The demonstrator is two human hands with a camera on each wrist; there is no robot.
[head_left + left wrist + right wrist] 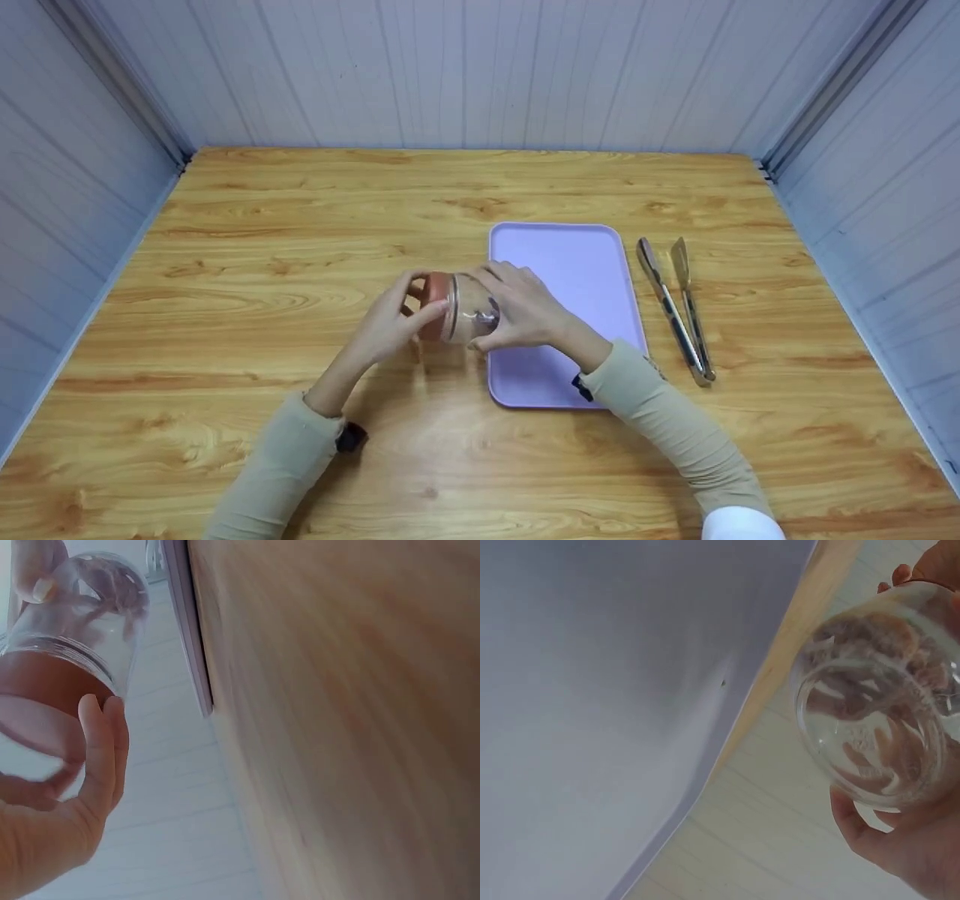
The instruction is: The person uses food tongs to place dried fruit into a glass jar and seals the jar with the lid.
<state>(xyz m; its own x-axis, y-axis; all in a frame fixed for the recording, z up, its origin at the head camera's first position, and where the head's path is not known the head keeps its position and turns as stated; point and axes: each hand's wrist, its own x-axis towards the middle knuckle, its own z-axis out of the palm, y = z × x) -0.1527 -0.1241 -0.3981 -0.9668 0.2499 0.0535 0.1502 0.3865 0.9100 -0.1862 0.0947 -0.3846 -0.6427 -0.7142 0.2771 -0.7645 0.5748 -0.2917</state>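
Observation:
A clear jar (469, 309) with a reddish-brown lid (435, 307) lies sideways in the air between both hands, over the tray's left edge. My left hand (388, 321) grips the lid, fingers and thumb curled about its rim. Around the glass body near its base, my right hand (521, 306) holds on. Some dark contents, too unclear to name, show inside near the base. The left wrist view shows the lid (52, 682) seated on the jar (97, 611). In the right wrist view the jar's round bottom (870, 735) faces the camera.
A lilac rectangular tray (562, 247) lies on the wooden table (300, 217), partly beneath my right forearm. To its right rest metal tongs (679, 315), arms spread, tips pointing away. Pale panel walls (465, 75) enclose the table at the back and both sides.

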